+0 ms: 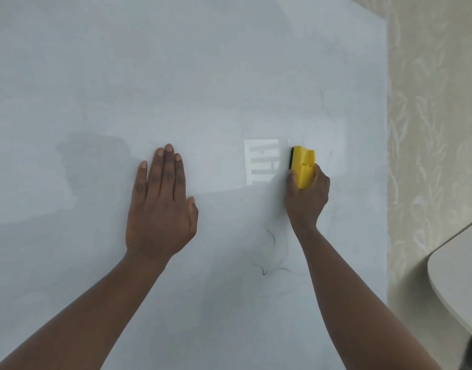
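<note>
Eraser: yellow whiteboard eraser [305, 166], black felt strip on its left edge, right of centre on the whiteboard [176, 76], just beside a bright reflection patch [261, 161].
Right hand: the right hand [307, 198] is wrapped round the eraser's near end, thumb on the left side and fingers curled behind it.
Left hand: the left hand [160, 204] lies flat on the board, fingers straight and close together, holding nothing. Looks like it's just bracing.
Done so far: most of the board reads clean, I'd say nearly finished.
Still left: a faint dark marker squiggle [272, 260] on the near side of the eraser, plus a thin stroke [322, 98] on the far side.
Edges: the board's right edge [387, 182] is near the eraser, with wallpaper [429, 129] beyond it.
Room: loads of open board to the left and far. A rounded tabletop [459, 284] crowds the near right corner, so watch that elbow.
</note>
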Tool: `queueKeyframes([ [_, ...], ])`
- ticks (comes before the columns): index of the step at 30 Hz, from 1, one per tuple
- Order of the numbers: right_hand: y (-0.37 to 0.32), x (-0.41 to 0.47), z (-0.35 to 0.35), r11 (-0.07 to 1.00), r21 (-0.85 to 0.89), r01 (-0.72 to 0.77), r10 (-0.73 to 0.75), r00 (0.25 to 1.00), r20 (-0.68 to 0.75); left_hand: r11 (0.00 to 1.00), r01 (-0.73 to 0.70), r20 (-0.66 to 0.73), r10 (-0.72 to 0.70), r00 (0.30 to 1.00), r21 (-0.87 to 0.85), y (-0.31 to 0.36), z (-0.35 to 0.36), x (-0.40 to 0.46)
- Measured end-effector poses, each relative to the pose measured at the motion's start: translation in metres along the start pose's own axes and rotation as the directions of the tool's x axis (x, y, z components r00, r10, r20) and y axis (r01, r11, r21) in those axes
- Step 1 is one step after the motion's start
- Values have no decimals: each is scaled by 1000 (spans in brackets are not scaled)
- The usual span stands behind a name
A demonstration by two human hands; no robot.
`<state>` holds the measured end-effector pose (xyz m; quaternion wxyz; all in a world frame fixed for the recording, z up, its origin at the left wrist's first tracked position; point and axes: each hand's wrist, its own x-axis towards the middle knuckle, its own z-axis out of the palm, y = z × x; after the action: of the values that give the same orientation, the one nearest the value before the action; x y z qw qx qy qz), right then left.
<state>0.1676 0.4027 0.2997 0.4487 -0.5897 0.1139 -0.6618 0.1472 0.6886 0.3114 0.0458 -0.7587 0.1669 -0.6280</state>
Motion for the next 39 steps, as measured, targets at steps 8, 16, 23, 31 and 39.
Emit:
queueKeyframes([
  [8, 1, -73, -1, 998, 60, 0, -2, 1000, 29, 1000, 8, -3, -8, 1000, 24, 3, -1, -1],
  [16, 37, -223, -32, 991, -5, 135, -127, 945, 302, 999, -39, 11, 40, 999, -31, 25, 2, -16],
  [23, 109, -171, -61, 993, -106, 46, -20, 973, 229, 990, -139, 94, 141, 986, -28, 68, 25, -41],
  [31, 156, -108, -64, 964, -87, -250, 250, 968, -12, 992, -124, 82, 124, 989, -3, 71, 34, -44],
  [39, 53, -175, -22, 977, 8, 211, -208, 954, 217, 991, -132, 42, 134, 990, -35, 67, 33, -44],
])
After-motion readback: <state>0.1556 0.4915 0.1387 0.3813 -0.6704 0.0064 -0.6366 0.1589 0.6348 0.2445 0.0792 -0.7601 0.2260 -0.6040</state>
